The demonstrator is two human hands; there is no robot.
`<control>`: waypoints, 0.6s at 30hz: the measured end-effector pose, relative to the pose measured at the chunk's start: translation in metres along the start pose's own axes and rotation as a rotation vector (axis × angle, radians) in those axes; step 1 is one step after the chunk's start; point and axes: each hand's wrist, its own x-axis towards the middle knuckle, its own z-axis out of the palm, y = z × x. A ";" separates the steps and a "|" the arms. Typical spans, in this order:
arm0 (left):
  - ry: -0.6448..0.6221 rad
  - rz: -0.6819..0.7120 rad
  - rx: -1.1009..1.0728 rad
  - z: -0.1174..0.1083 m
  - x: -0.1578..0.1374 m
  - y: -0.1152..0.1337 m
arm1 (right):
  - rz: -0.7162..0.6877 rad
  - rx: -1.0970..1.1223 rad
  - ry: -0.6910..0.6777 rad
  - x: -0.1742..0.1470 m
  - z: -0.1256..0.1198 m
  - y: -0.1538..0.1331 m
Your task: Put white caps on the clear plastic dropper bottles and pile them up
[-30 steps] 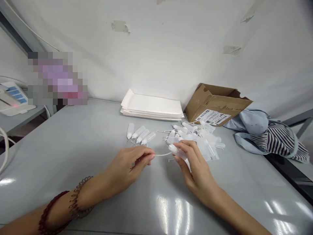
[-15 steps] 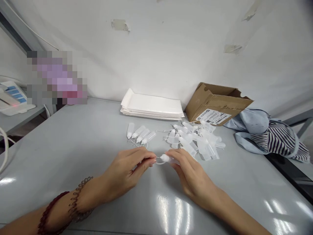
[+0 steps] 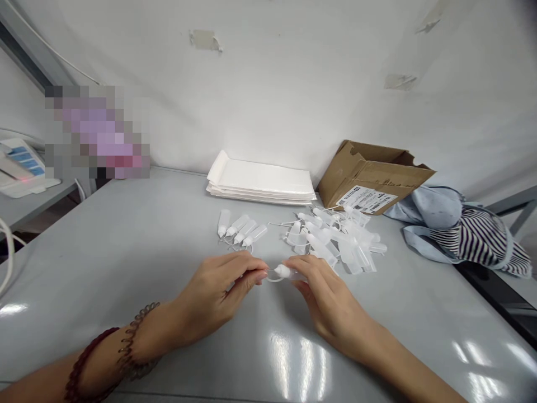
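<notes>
A small translucent needle-tip squeeze bottle [image 3: 283,271] lies on its side in my right hand [image 3: 325,299], which is closed around its body. The thin metal needle points left, toward my left hand [image 3: 230,285]. The thumb and forefinger of that hand pinch the needle's far end, where the bottle's cap on a curved white strap [image 3: 274,280] leads in; the fingers hide the cap itself. Just beyond my hands, several similar bottles [image 3: 239,225] lie in a row. To the right is a loose pile of more bottles [image 3: 335,235] with their straps.
White padded envelopes [image 3: 264,176] are stacked against the wall. A tilted cardboard box [image 3: 373,179] with a label stands behind the pile. Blue and striped cloth [image 3: 474,235] hangs over the right table edge. A blurred purple shape [image 3: 98,131] is at the far left.
</notes>
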 end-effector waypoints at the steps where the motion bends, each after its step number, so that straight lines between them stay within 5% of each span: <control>1: 0.000 -0.001 0.001 0.000 0.000 0.000 | 0.001 -0.010 0.000 0.000 0.000 0.000; 18: -0.028 0.193 0.176 0.008 -0.008 -0.012 | -0.081 -0.071 0.002 -0.002 0.000 0.000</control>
